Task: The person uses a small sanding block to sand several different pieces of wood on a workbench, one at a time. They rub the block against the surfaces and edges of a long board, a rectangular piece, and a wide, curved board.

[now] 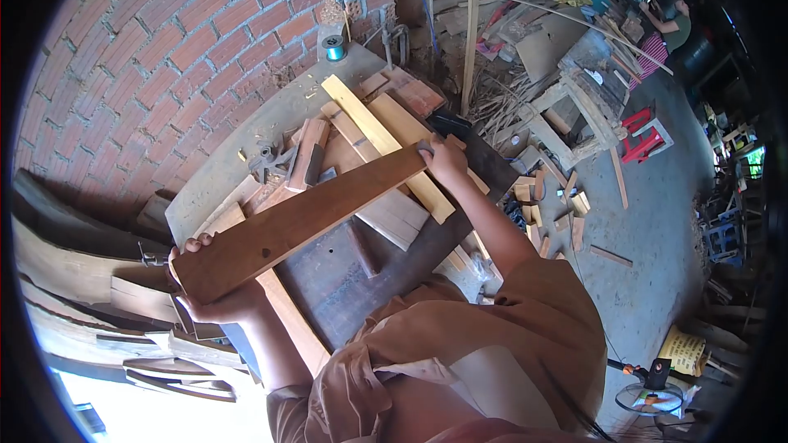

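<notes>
A long brown wooden board point(304, 215) spans the view above a dark metal-topped table point(328, 279), tilted from lower left to upper right. My left hand point(222, 299) grips its wide lower-left end, with fingertips showing over the far edge. At the narrower upper-right end, my right hand point(446, 162) is closed around the tip. Beneath and beyond the board lie a pale yellow wood strip point(369, 119), a light plank point(394, 217) and several other wood pieces. A wooden hand plane point(309, 154) rests behind the board, beside a metal clamp-like tool point(267, 162).
A brick wall point(189, 57) stands behind the table, with a spool of blue thread point(334, 47) at the far corner. Curved planks point(74, 271) are stacked left. Offcuts point(574, 205), a red stool point(640, 135) and a fan point(648, 398) stand right. Another person point(669, 33) is far off.
</notes>
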{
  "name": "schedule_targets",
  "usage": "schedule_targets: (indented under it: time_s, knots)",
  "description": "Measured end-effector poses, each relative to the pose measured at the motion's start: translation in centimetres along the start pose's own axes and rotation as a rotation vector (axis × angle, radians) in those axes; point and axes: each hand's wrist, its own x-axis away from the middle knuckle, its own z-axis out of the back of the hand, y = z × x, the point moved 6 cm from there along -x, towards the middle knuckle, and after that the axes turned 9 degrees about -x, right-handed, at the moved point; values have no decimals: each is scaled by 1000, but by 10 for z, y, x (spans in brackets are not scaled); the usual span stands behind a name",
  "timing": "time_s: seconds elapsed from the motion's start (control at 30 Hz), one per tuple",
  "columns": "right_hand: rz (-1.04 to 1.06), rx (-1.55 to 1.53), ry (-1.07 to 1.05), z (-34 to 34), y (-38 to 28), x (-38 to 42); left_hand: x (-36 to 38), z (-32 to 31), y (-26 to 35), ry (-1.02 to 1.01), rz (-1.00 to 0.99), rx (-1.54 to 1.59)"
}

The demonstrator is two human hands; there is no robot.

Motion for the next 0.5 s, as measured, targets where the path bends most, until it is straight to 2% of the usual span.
schedule_targets:
  time_s: [0.13, 0.2, 0.27, 0.3, 0.33, 0.37, 0.4, 0.47, 0.5]
  knots:
    - [251, -352, -36, 30, -97, 37, 0, 3, -1, 47, -12, -30]
    - [323, -412, -66, 40, -118, 50, 2, 4, 0, 25, -16, -17]
    - [267, -607, 24, 15, -87, 41, 0, 6, 0, 3, -29, -4]
    - [252, -287, 55, 20, -78, 39, 0, 10, -2, 12, -22, -9]
    - [115, -181, 112, 2, -49, 27, 1, 15, -4, 21, -10, -17]
    - [-130, -126, -84, -7, -19, 12, 1, 19, -4, 25, -8, -21]
    - [-37, -112, 60, -17, 10, -2, 2, 20, -5, 23, -5, -27]
    - [-79, -110, 82, -1, 5, -5, 4, 19, -4, 25, -17, -2]
    - [-50, -163, 6, 3, -13, -3, 4, 17, -4, 21, -16, 2]
